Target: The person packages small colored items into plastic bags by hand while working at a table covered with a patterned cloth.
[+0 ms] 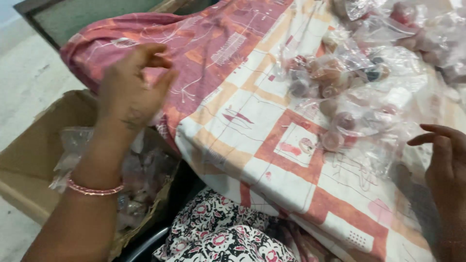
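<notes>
Left hand (130, 92) hovers empty above the cardboard box (36, 160) – grip loosely curled, fingers apart. Right hand (444, 165) rests open, fingertips touching the clear plastic packets (349, 92) heaped on the patterned cloth (252, 126) – right of the box.

Pink-orange checked cloth (252, 121), brown cardboard box (34, 155) — pink bangle (94, 189)

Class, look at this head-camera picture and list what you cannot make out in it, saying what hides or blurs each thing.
- Small round items in the clear bags: head view, blurred by crinkled plastic and glare; kind unclear.
- Right hand: cut off by the right edge; palm hidden.
- Left hand: seen from the back; whether the fingers pinch anything is hidden.
- Cardboard box contents: covered by the left arm and plastic.
- Surface under the patterned cloth: fully covered.
</notes>
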